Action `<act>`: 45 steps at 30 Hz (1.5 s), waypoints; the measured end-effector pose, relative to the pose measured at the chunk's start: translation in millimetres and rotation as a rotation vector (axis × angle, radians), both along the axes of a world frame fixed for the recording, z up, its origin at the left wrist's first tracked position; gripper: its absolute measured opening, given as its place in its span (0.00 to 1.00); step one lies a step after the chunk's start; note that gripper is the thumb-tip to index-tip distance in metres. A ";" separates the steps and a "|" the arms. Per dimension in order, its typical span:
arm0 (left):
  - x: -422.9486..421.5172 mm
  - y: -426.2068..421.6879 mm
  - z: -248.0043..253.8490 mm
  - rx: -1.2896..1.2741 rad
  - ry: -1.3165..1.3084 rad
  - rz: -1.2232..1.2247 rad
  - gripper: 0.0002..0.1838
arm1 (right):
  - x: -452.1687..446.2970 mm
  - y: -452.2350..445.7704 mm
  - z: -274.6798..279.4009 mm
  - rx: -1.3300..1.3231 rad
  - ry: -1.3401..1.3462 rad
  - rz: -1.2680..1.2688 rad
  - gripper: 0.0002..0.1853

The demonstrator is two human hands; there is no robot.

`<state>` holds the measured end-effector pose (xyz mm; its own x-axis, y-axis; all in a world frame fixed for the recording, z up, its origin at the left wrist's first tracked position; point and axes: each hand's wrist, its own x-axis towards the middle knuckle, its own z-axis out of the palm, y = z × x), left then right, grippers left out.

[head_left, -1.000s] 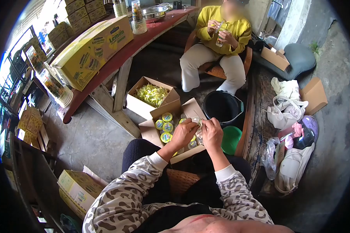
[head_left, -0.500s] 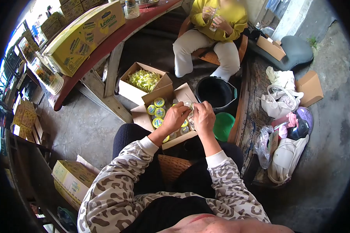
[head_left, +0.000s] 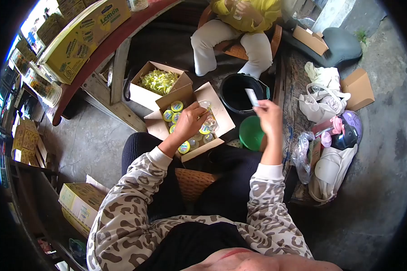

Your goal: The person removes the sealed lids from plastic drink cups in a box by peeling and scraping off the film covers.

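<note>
My left hand is closed, fingers pinched at the side of a clear plastic cup tilted over an open cardboard box. Inside that box stand several clear cups, many with round yellow-and-green labels on top. My right hand is raised to the right of the box, pinching a small whitish strip. Below the strip is a black bucket, and a green basin lies just left of my right wrist.
Behind the box stands another carton full of yellow-green strips. A person in a yellow top sits opposite, hands around a clear cup. A red-edged table bears a long yellow lemon carton. Bags and a helmet lie right.
My hands were together above the box; now the right has moved away to the right with the whitish strip. The left stays over the box at the cup. The view has shifted slightly.
</note>
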<state>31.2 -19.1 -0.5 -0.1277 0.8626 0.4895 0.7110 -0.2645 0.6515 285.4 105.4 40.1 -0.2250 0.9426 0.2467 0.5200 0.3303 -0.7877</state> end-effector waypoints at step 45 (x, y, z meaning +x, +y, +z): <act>-25.0 10.7 34.6 -0.047 -0.135 0.093 0.26 | -62.3 -8.9 -9.5 0.022 0.226 0.022 0.14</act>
<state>6.2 -8.4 34.1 -0.2697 0.8654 0.4222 0.6361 -0.1690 0.7528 223.1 96.5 30.6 -0.1819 0.9320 0.3134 0.3241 0.3578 -0.8757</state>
